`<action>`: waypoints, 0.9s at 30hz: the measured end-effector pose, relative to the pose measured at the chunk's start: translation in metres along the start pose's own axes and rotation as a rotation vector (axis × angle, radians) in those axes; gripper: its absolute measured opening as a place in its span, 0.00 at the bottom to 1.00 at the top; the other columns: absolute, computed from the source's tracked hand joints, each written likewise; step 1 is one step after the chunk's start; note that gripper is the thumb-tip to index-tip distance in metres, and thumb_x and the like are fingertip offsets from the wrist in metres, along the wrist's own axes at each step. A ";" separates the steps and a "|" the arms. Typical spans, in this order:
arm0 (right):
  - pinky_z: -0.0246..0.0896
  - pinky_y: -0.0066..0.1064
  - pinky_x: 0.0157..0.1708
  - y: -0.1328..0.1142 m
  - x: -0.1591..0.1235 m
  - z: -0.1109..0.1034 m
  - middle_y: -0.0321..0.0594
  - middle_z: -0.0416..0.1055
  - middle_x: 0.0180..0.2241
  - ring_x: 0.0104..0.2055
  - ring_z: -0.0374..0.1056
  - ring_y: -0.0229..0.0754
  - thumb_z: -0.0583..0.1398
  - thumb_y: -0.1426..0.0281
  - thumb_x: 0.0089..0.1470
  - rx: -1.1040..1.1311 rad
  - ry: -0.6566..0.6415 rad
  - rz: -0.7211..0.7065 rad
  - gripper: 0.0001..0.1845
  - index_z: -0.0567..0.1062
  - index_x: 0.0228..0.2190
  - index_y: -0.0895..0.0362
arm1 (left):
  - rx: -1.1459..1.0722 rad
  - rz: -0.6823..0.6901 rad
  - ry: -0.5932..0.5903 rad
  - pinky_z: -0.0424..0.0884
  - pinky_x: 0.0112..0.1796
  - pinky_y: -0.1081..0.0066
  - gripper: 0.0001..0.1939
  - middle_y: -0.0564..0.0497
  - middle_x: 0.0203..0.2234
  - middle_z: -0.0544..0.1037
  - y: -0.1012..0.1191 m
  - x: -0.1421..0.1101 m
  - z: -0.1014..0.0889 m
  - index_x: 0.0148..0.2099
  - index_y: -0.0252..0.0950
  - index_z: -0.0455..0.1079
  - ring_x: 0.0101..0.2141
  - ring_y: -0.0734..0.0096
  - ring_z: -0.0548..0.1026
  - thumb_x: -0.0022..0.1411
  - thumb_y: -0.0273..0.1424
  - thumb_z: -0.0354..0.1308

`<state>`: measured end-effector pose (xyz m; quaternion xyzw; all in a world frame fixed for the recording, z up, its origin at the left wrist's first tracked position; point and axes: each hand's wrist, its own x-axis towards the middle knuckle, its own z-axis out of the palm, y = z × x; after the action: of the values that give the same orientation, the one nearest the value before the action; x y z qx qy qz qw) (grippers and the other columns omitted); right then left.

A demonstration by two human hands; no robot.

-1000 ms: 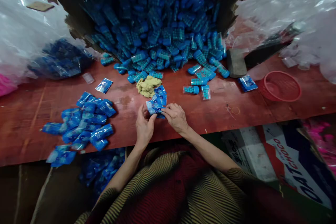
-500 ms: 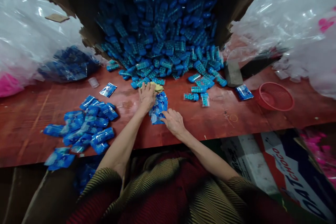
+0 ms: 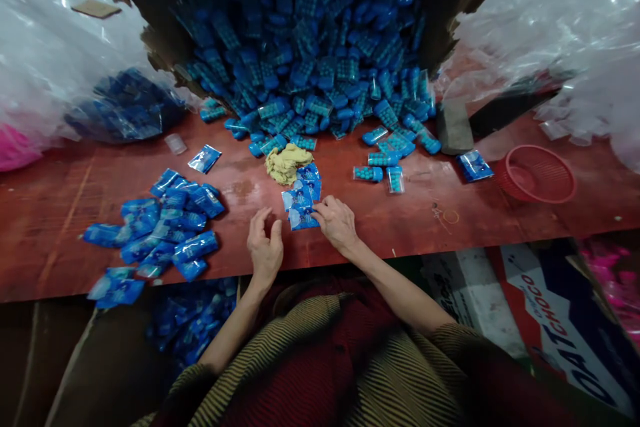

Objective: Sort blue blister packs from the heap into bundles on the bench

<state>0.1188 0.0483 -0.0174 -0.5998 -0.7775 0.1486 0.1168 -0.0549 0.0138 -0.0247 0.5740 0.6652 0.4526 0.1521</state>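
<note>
Several flat blue printed packets (image 3: 303,219) lie overlapping on the red tabletop in front of me. My right hand (image 3: 338,225) pinches the right edge of the nearest one between thumb and fingers. To the left of these packets, my left hand (image 3: 265,245) hovers with its thumb and fingers apart, holding nothing. A crumpled yellow cloth (image 3: 287,164) touches the far end of the packets. Farther left lies a pile of filled blue packets (image 3: 170,223), with a single flat packet (image 3: 205,159) behind it.
A big heap of blue-capped clear bottles with turquoise balls (image 3: 315,80) spills from a torn carton. Some loose bottles (image 3: 395,179) lie nearer. To the right are a grey block (image 3: 454,128), another blue packet (image 3: 474,165) and a red basket (image 3: 536,197). Clear plastic bags (image 3: 545,7) flank the carton.
My left hand reached forward onto the yellow cloth, then came back toward me and left of the packets. My right hand stays at the packets' right edge.
</note>
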 end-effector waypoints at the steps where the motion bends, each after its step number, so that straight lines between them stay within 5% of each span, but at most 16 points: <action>1: 0.53 0.30 0.35 0.001 0.000 0.000 0.42 0.69 0.38 0.40 0.62 0.42 0.55 0.62 0.59 0.013 0.015 -0.015 0.14 0.74 0.45 0.51 | 0.010 0.002 -0.003 0.64 0.51 0.59 0.14 0.42 0.44 0.74 0.001 -0.006 0.000 0.48 0.34 0.68 0.48 0.62 0.70 0.60 0.32 0.52; 9: 0.51 0.31 0.34 0.001 0.001 0.012 0.41 0.70 0.33 0.37 0.61 0.42 0.55 0.62 0.59 -0.006 0.081 -0.061 0.13 0.78 0.37 0.49 | -0.034 0.016 -0.059 0.63 0.52 0.57 0.13 0.43 0.44 0.74 0.008 -0.013 0.007 0.46 0.36 0.69 0.50 0.60 0.69 0.59 0.31 0.52; 13: 0.51 0.30 0.34 0.002 0.001 0.013 0.40 0.71 0.34 0.37 0.62 0.40 0.54 0.61 0.60 0.023 0.118 -0.044 0.14 0.78 0.39 0.50 | -0.308 -0.253 -0.117 0.72 0.37 0.65 0.16 0.44 0.40 0.75 0.018 -0.015 0.009 0.48 0.35 0.67 0.37 0.66 0.75 0.58 0.33 0.54; 18: 0.52 0.29 0.36 0.003 0.003 0.008 0.40 0.71 0.35 0.37 0.63 0.39 0.52 0.64 0.61 0.015 0.088 -0.025 0.14 0.78 0.40 0.51 | -0.593 -0.613 -0.190 0.64 0.20 0.77 0.21 0.50 0.31 0.74 0.030 -0.011 0.013 0.46 0.33 0.66 0.21 0.79 0.69 0.50 0.36 0.59; 27: 0.56 0.33 0.45 -0.019 -0.016 -0.022 0.42 0.71 0.38 0.43 0.63 0.41 0.56 0.66 0.57 0.378 0.166 -0.066 0.12 0.78 0.40 0.52 | -0.870 -0.848 -0.248 0.64 0.22 0.78 0.19 0.52 0.23 0.74 0.048 -0.005 0.012 0.34 0.30 0.70 0.22 0.78 0.70 0.41 0.37 0.66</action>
<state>0.1137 0.0302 0.0099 -0.5514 -0.7429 0.2379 0.2957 -0.0142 0.0113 0.0045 0.1936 0.5674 0.5125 0.6147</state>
